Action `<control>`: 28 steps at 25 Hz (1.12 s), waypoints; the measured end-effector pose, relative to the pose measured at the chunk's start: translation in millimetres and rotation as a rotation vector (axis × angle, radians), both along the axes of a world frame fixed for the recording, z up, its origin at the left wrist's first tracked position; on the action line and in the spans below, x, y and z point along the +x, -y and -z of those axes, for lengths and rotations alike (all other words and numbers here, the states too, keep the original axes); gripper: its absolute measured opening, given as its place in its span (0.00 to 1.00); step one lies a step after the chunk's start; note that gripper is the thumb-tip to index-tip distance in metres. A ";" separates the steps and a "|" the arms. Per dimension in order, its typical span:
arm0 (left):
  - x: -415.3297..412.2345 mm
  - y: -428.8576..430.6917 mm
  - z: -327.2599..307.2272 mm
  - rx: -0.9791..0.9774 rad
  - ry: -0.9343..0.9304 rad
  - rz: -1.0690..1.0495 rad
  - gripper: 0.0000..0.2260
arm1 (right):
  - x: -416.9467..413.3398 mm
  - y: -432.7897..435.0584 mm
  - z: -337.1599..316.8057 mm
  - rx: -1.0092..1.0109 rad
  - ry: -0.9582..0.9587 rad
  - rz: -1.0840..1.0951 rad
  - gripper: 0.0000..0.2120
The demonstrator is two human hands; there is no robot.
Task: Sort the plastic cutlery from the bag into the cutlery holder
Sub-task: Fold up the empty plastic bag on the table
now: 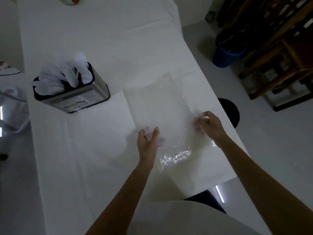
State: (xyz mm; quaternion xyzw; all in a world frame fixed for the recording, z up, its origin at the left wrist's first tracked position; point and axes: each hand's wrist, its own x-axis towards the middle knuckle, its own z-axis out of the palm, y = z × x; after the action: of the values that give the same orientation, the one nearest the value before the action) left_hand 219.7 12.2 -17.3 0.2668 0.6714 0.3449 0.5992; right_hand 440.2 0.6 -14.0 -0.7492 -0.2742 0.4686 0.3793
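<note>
A clear plastic bag (162, 106) lies flat on the white table (94, 150), right of centre. My left hand (148, 141) grips the bag's near left edge, with its fingers under the film. My right hand (209, 123) pinches the bag's right edge near the table's side. I see no cutlery inside the bag. The steel cutlery holder (79, 94) stands at the left, apart from both hands, packed with several white plastic pieces (64, 77) that stick out of its top.
A clear plastic container (11, 107) sits off the table's left edge. The table's right edge runs close by my right hand. Beyond it stand a blue bin (227, 51), a black stool (230, 111) and wooden chairs (279, 65).
</note>
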 end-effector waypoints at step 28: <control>314.0 43.4 -8.0 0.234 -0.106 0.238 0.18 | 286.6 81.7 10.6 0.077 0.301 0.152 0.04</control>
State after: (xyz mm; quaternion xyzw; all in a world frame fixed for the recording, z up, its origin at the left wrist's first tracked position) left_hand 533.7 -31.2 -9.4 0.4299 0.6212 0.3328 0.5644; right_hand 726.8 -81.1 -24.6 -0.8143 -0.2882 0.3104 0.3968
